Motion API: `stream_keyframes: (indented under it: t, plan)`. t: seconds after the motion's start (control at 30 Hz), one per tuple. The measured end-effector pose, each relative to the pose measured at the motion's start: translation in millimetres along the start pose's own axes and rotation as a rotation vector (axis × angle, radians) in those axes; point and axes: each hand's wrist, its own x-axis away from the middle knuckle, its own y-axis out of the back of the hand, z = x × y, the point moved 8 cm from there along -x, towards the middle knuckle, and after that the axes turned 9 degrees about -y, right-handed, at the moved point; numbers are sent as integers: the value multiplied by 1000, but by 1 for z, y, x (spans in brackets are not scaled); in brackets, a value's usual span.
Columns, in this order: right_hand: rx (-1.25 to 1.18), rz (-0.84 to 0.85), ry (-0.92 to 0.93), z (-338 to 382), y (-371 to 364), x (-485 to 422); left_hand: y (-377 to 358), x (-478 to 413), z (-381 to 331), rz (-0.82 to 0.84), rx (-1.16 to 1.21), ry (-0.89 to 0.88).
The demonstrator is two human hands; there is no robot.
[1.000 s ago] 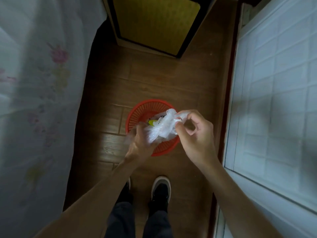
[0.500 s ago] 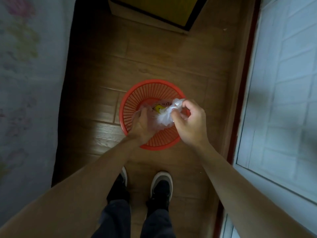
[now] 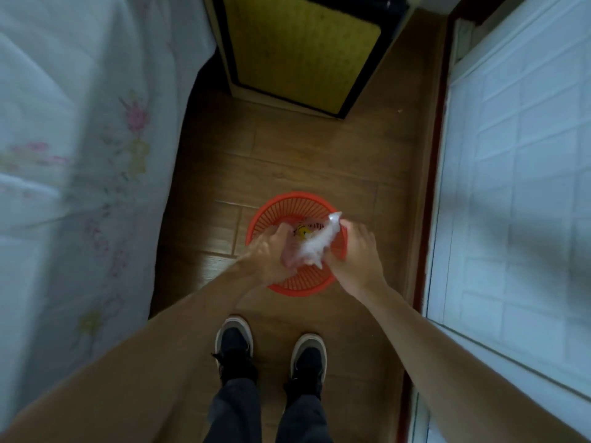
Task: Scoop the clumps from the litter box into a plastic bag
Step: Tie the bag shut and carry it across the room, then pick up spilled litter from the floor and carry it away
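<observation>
Above the red basket (image 3: 297, 282) at six o'clock of the floor, the left hand (image 3: 268, 254) and right hand (image 3: 358, 257) both pinch the crumpled plastic bag (image 3: 315, 244), seemingly teasing it open; next it needs a mouth, while litter box and scoop stay unseen.

Dim wood-plank floor (image 3: 287, 161) between floral white cloth (image 3: 80, 155) and white tiles (image 3: 518, 155).

Both hands, the left hand (image 3: 271, 254) and the right hand (image 3: 358, 257), cover the near half of the red basket (image 3: 287, 209). The plastic bag (image 3: 319, 243) between them is blurred. The small yellow item (image 3: 302, 232) at frame centre is unidentifiable.
</observation>
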Motion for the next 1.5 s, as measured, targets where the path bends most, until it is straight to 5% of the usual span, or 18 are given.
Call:
stream_keyframes:
  t: [0.27,0.83,1.23,1.5]
  plan:
    - [126,130,41,64,75,38,114,63,-81,-32,-188,-38]
    - [155,70,72,203,234,161,293,219,-204,-272,-335,-137]
    - [194,-53,406,341,315,227,372,335,-251,-440,-412,-85]
    - [317,31,689,432,328,267,411,431,-252,-636,-406,65]
